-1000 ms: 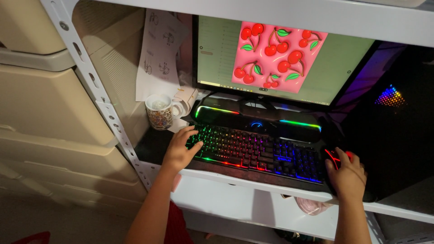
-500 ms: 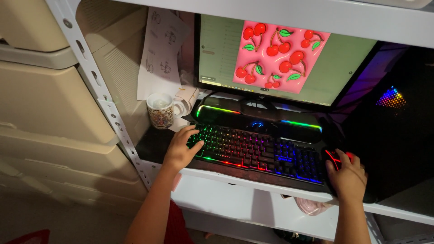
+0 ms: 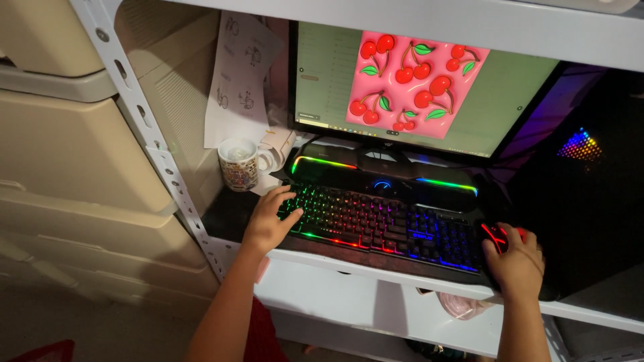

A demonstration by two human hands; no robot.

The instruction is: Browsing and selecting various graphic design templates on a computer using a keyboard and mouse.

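Left hand [image 3: 268, 224]: lies on the left end of the keyboard [image 3: 382, 224], palm down, fingers loosely spread over the keys, gripping nothing.
Right hand [image 3: 515, 263]: cupped over the mouse [image 3: 498, 236], fingers curled round its top; only the front of the mouse, lit red, shows past the fingertips.
Keyboard: black with rainbow backlight, set slightly aslant on the shelf [image 3: 376, 275], between the two hands.
Mouse: just beside the right end of the keyboard, on the same shelf.
Light bar [image 3: 382, 175]: a dark bar with coloured glowing strips, lying behind the keyboard under the monitor [image 3: 416, 87].
Monitor: stands at the back; shows a pink picture of red cherries over a pale green window.
Mug [image 3: 239, 163]: patterned, white inside, upright to the left of the light bar, apart from the left hand.
Paper [image 3: 238, 77]: sheet with line drawings hanging behind the mug.
Computer case [image 3: 583, 167]: dark, on the right, with a small rainbow glow.
Drawers [image 3: 74, 161]: beige plastic, left of the shelf post.
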